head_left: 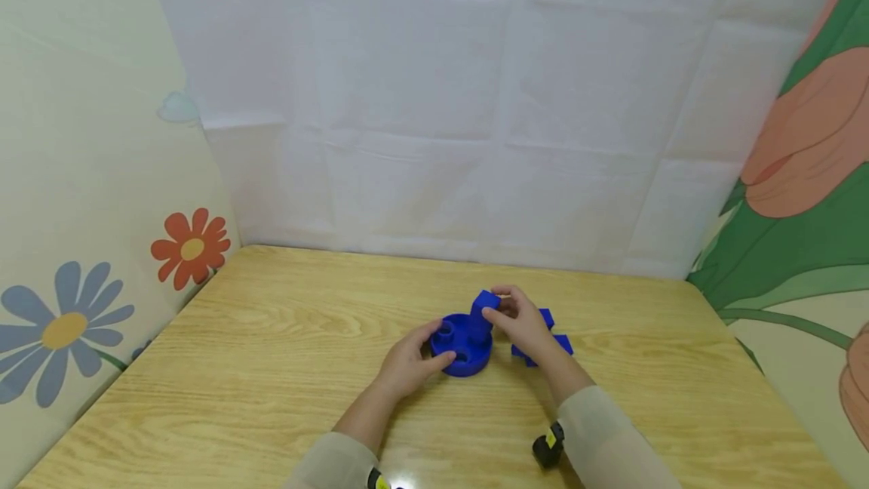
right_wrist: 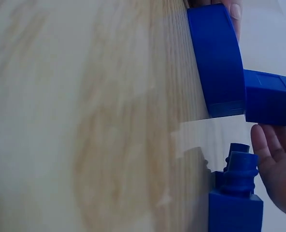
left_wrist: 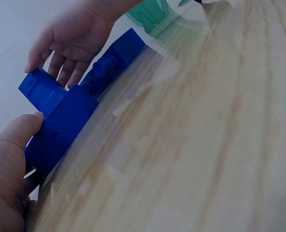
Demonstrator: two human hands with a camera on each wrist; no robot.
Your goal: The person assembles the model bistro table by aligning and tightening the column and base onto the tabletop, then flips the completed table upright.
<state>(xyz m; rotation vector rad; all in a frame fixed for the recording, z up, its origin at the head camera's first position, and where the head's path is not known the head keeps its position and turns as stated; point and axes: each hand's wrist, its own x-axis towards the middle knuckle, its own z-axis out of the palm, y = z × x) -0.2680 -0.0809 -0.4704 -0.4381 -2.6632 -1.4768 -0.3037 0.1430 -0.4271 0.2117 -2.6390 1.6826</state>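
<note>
We see the tabletop (head_left: pixel 292 330) stretch wide left of the base (head_left: pixel 467 370), its back edge (head_left: pixel 380 253) well apart behind; spare blocks (head_left: pixel 563 345) sit close on the right, beside the right hand (head_left: pixel 529 329). Our left hand (head_left: pixel 409 362) spans the base's left side, its grip curved round the rim. Our right hand's grip is narrowed, pinching the block (head_left: pixel 480 317) upright at the base's right side.

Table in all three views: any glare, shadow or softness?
Head view: small white glare on the table at the bottom edge; left wrist view: dimmer, with pale and greenish reflections on the table; right wrist view: also dim, wood grain soft, a dark reflection or shadow beside the loose block.
</note>
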